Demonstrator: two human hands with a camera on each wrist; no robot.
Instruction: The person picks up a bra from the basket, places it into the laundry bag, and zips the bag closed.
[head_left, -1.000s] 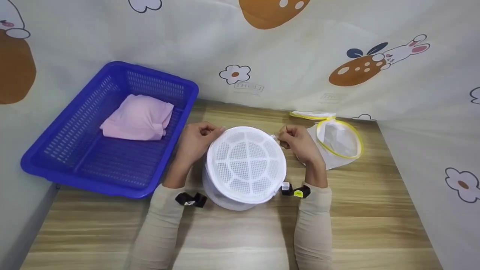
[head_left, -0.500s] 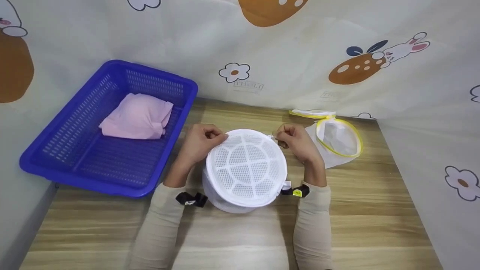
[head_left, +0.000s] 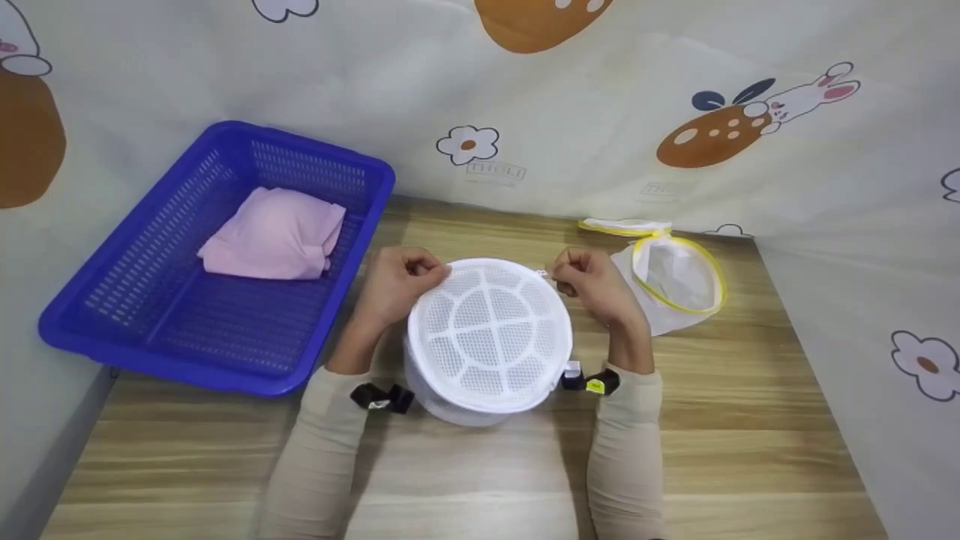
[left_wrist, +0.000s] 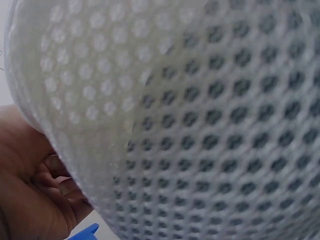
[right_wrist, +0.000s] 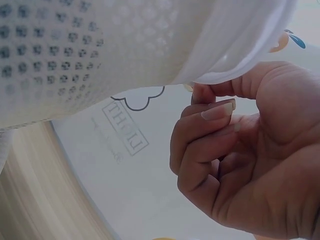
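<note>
A round white mesh laundry bag (head_left: pixel 491 337) stands between both hands in the head view, its ribbed circular top facing up. At its far left rim my left hand (head_left: pixel 397 281) pinches the edge between thumb and curled fingers. In the left wrist view the mesh wall (left_wrist: pixel 210 130) fills most of the picture and hides part of that hand (left_wrist: pixel 35 190). My right hand (head_left: pixel 592 281) pinches a small white tab (head_left: pixel 541 274) at the far right of the rim. Seen from the right wrist, thumb and forefinger meet right under the rim (right_wrist: pixel 225 70), other fingers curled.
A blue plastic basket (head_left: pixel 169 341) with a folded pink cloth (head_left: pixel 274 232) in it stands at the left. Behind my right hand lies a white mesh bag with yellow trim (head_left: pixel 679 304). A patterned sheet (head_left: pixel 585 120) walls in the wooden table (head_left: pixel 750 435).
The bag's top has shifted slightly toward me and turned a little. Both hands keep their hold at the rim and have barely moved.
</note>
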